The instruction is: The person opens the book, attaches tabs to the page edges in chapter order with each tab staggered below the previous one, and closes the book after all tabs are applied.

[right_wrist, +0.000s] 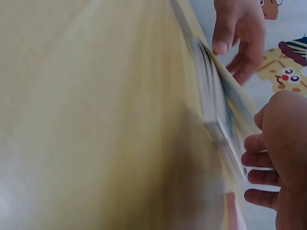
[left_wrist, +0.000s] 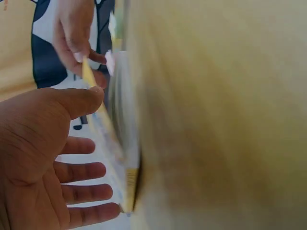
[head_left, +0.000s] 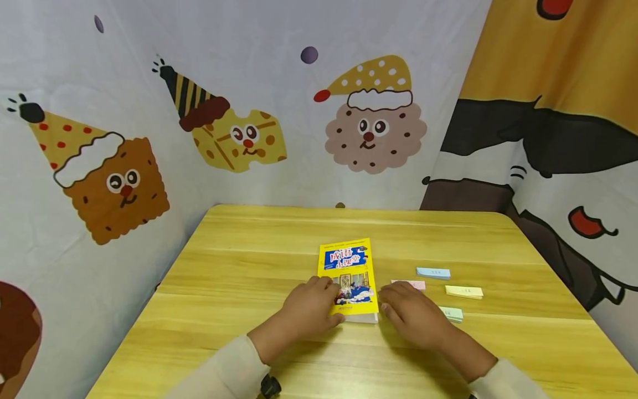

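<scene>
A book [head_left: 346, 260] with a yellow and blue cover lies on the wooden table. Its front cover [left_wrist: 103, 129] stands slightly raised off the pages [right_wrist: 206, 91] along the right side. My left hand [head_left: 309, 305] rests at the book's left side, fingers extended, with its thumb [left_wrist: 88, 101] at the cover's near edge. Close beside the right edge is my right hand [head_left: 416, 316], its fingers [right_wrist: 261, 177] loosely bent and their tips near the lifted cover. Nothing shows gripped in that hand.
Right of the book lie small paper stacks: a blue one [head_left: 433, 272], a yellow one [head_left: 464, 291], a pink one [head_left: 411, 284] and a green one [head_left: 452, 314]. My right hand partly covers the pink and green ones. A cartoon-printed cloth [head_left: 299, 188] hangs behind the table [head_left: 239, 266].
</scene>
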Demonstrator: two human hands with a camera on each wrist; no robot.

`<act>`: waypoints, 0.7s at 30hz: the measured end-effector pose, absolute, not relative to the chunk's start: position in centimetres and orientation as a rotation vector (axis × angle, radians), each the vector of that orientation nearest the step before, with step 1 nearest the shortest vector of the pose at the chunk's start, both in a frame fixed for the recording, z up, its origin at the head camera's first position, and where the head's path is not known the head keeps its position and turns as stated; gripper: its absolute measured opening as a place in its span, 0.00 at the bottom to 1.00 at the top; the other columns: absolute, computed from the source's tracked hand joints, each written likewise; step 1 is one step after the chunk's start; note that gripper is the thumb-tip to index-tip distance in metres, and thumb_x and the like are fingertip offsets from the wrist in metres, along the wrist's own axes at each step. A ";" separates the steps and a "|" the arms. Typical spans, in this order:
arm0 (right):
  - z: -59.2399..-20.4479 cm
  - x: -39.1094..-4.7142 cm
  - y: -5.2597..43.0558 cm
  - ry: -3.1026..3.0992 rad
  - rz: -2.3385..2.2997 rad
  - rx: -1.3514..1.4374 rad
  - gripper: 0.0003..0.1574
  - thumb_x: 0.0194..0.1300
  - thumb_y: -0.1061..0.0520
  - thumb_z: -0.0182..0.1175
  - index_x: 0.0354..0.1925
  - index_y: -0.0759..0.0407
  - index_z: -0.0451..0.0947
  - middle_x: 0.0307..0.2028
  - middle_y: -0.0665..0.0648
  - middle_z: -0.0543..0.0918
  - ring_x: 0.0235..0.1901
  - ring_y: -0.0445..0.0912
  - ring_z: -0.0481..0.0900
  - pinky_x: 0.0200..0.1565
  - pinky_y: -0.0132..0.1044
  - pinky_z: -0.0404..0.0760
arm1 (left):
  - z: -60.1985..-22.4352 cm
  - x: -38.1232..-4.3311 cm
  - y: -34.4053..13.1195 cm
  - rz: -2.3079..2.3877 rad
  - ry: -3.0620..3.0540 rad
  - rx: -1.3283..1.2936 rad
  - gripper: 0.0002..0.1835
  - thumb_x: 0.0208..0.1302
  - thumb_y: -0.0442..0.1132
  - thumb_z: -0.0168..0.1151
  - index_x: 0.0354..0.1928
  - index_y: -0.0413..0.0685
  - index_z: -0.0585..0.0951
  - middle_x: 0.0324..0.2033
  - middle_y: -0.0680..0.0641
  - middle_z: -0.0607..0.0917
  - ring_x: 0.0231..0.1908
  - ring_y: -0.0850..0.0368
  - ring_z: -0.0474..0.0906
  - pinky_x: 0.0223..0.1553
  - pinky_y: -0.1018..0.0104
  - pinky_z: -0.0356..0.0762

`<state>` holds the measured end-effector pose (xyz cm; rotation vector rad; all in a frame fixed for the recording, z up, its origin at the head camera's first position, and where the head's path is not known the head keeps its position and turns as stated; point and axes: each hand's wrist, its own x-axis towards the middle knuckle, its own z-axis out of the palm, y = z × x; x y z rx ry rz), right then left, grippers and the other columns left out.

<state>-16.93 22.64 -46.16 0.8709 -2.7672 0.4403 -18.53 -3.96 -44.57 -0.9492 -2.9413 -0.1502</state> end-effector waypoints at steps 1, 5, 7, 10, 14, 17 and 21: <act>-46.3 -16.8 22.4 -2.757 0.456 0.895 0.18 0.68 0.52 0.52 0.54 0.54 0.77 0.52 0.50 0.78 0.57 0.47 0.69 0.60 0.47 0.62 | -44.8 -18.5 -3.8 -0.155 -2.947 -0.953 0.34 0.54 0.64 0.61 0.57 0.52 0.74 0.50 0.49 0.76 0.48 0.53 0.71 0.45 0.56 0.74; -46.7 -16.4 21.6 -2.737 0.507 0.935 0.23 0.66 0.53 0.53 0.60 0.49 0.72 0.55 0.44 0.74 0.58 0.40 0.66 0.63 0.43 0.58 | -45.6 -18.4 -3.6 -0.184 -2.940 -0.976 0.37 0.55 0.63 0.61 0.62 0.52 0.71 0.53 0.48 0.74 0.50 0.52 0.70 0.46 0.56 0.74; -47.0 -16.2 21.3 -2.735 0.516 0.918 0.27 0.65 0.52 0.55 0.62 0.50 0.70 0.57 0.45 0.72 0.60 0.40 0.64 0.63 0.43 0.59 | -45.8 -18.5 -3.5 -0.198 -2.928 -0.982 0.37 0.56 0.62 0.61 0.64 0.52 0.69 0.54 0.47 0.73 0.50 0.52 0.70 0.46 0.57 0.74; -47.4 -15.9 20.8 -2.731 0.499 0.900 0.32 0.62 0.50 0.58 0.64 0.54 0.67 0.60 0.50 0.71 0.62 0.44 0.64 0.61 0.45 0.62 | -46.0 -18.5 -3.5 -0.223 -2.914 -0.969 0.35 0.58 0.61 0.59 0.65 0.53 0.68 0.53 0.48 0.73 0.49 0.53 0.70 0.45 0.58 0.75; -48.0 -15.9 20.4 -2.767 0.477 0.915 0.34 0.62 0.44 0.59 0.64 0.53 0.67 0.60 0.53 0.72 0.62 0.47 0.65 0.59 0.45 0.65 | -45.9 -18.6 -3.5 -0.325 -2.910 -0.926 0.35 0.63 0.56 0.55 0.69 0.52 0.61 0.55 0.48 0.73 0.50 0.54 0.73 0.45 0.59 0.76; -48.3 -16.0 20.3 -2.805 0.461 0.938 0.34 0.63 0.42 0.58 0.64 0.51 0.68 0.60 0.50 0.72 0.61 0.46 0.67 0.59 0.44 0.65 | -45.6 -18.4 -3.8 -0.460 -2.873 -0.870 0.36 0.66 0.50 0.51 0.73 0.51 0.51 0.55 0.46 0.73 0.45 0.56 0.76 0.39 0.62 0.77; -48.4 -16.3 20.6 -2.784 0.456 0.989 0.30 0.63 0.45 0.60 0.61 0.53 0.72 0.58 0.50 0.75 0.58 0.46 0.69 0.58 0.45 0.66 | -44.9 -18.0 -4.6 -0.617 -2.744 -0.721 0.40 0.65 0.45 0.48 0.74 0.52 0.40 0.56 0.43 0.73 0.33 0.57 0.76 0.22 0.69 0.71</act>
